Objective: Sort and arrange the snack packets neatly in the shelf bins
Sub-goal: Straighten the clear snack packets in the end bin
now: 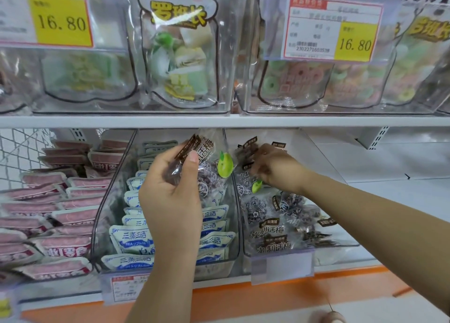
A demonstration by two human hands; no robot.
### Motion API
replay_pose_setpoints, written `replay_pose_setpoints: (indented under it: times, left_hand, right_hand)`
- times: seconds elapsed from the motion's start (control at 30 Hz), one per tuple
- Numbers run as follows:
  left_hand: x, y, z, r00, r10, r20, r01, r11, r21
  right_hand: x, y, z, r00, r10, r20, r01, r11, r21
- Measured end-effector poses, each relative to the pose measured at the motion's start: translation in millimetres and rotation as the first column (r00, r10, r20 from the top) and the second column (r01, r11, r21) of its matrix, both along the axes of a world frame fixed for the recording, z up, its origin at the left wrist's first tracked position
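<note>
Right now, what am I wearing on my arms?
Nothing visible. The bare left forearm and bare right forearm show no sleeves up to the frame edge; no gloves, watch, bracelets or rings. The visible thumbnail is unpainted.

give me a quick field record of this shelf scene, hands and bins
left hand: grips a clear plum packet above the middle bin
right hand: grips a second plum packet in the right bin
middle bin holds: blue-white packets in rows
right bin holds: loose plum packets
far left: pink packets
upper shelf: candy bags, price tags reading 16.80
</note>
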State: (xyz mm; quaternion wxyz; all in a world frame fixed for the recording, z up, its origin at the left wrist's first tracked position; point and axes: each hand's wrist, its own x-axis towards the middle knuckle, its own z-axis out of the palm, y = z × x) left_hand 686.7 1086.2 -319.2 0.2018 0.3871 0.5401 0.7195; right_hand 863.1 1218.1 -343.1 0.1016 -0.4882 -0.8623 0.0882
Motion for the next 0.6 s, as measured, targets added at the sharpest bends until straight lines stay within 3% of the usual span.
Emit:
replay_pose_setpoints:
  times: [0.1,0.23,0.37,0.47,0.6]
  left_hand:
    - [-2,1,0,1.000,0.001,0.002,-0.001,1.000,-0.005]
    - [0,1,1,1.000,-0.008,0.001,0.008,1.000,-0.003]
    - [1,0,0,1.000,-0.005,-0.002,0.005,1.000,-0.008]
    - [2,0,-1,1.000,-0.010,-0.002,0.010,1.000,-0.010]
    - [3,0,-2,1.000,-0.023,-0.005,0.023,1.000,-0.014]
  right_hand:
    - [7,-9,6,0.997,0.061,0.051,-0.060,0.998,-0.005]
    - [3,-15,17,0.934,0.152,0.324,-0.124,0.987,-0.106]
    - [-1,-11,16,0.852,0.205,0.482,-0.113,0.971,-0.212]
    - [0,-10,13,0.820,0.208,0.534,-0.024,0.943,-0.331]
    - [-2,-11,9,0.817,0.184,0.546,0.019,0.939,-0.344]
